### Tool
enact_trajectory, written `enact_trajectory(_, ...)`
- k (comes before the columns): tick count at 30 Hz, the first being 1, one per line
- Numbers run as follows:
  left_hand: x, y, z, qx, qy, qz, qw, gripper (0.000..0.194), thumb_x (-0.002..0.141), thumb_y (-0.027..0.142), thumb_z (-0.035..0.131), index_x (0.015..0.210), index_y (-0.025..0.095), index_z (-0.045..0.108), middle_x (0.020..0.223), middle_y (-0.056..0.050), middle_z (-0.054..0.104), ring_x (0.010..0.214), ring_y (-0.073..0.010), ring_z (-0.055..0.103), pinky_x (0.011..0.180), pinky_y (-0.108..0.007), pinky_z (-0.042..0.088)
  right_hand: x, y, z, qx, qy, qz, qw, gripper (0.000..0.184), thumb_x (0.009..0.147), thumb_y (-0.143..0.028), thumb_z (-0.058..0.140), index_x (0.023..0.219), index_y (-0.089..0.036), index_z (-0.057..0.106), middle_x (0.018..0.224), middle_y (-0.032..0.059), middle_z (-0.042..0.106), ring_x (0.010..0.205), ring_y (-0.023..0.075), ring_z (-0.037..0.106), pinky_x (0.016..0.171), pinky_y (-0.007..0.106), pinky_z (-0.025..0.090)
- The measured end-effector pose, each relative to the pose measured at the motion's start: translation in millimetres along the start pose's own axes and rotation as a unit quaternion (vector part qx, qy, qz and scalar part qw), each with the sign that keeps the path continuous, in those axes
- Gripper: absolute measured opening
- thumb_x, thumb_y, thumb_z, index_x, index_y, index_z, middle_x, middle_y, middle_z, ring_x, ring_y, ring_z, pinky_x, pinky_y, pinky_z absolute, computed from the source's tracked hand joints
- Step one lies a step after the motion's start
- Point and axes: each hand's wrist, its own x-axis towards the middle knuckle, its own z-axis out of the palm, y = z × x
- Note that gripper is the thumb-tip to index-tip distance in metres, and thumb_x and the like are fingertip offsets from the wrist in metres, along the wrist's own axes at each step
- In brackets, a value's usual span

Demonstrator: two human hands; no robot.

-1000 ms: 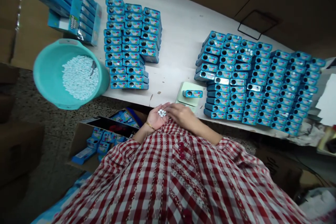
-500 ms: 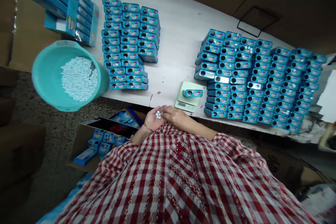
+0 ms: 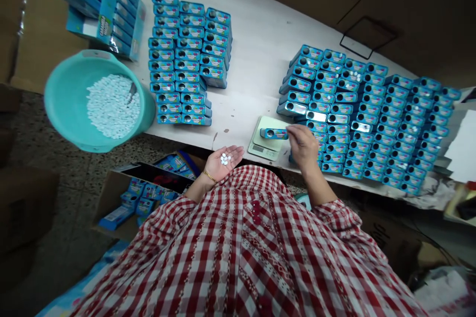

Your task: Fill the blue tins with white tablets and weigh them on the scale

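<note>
My left hand [image 3: 222, 164] lies palm up at the table's front edge, fingers stretched out, with several small white candies [image 3: 225, 159] resting on the palm. My right hand [image 3: 304, 147] pinches the right end of a small blue candy box [image 3: 274, 133]. This box lies over the pale green kitchen scale [image 3: 266, 147]; whether it still rests on the plate, I cannot tell. The scale's display is too small to read.
A turquoise tub [image 3: 55, 104] at the left holds many white candies and a partly hidden scoop. Rows of blue boxes [image 3: 180, 59] stand left of the scale, more rows [image 3: 372, 119] to its right. An open carton [image 3: 106, 193] with blue packs sits below the table.
My right hand has left my left palm and moved right to the box on the scale, grasping its end. The left hand stays in place with the candies.
</note>
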Motion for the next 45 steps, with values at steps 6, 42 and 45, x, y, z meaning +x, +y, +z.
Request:
enact_trajectory(6,3.9,16.5,-16.7,-0.039,0.015,0.033,0.999,0.034,0.087,0.022,0.035,0.062,0.011,0.056,0.057,-0.004,0.054,0.05,-0.009,0.05,0.04,-0.017,0.036,4.0,21.4,-21.2,-0.026,0.031,0.025,0.999,0.025,0.083,-0.034,0.051,0.101,-0.021,0.062,0.099,0.0079,0.062,0.097,0.0204,0.057,0.084,0.038,0.047)
enact_trajectory(42,-19.2,38.1,-54.4,-0.163,0.078,0.136,0.974,0.03,0.087,0.019,0.036,0.062,0.013,0.052,0.059,-0.002,0.048,0.047,-0.0068,0.043,0.039,-0.016,0.032,149.0,-37.2,126.8,-0.05,-0.14,-0.11,0.983,0.037,0.085,-0.023,0.045,0.121,-0.017,0.049,0.119,0.0109,0.051,0.107,0.0224,0.046,0.089,0.037,0.041)
enact_trajectory(45,-11.5,37.2,-53.0,-0.139,0.074,0.109,0.981,0.029,0.087,0.019,0.036,0.062,0.013,0.051,0.057,-0.001,0.047,0.046,-0.0068,0.044,0.037,-0.016,0.031,106.7,9.8,64.8,-0.127,-0.074,-0.092,0.985,0.028,0.087,-0.026,0.042,0.106,-0.017,0.059,0.106,0.0098,0.056,0.099,0.0222,0.048,0.087,0.039,0.039)
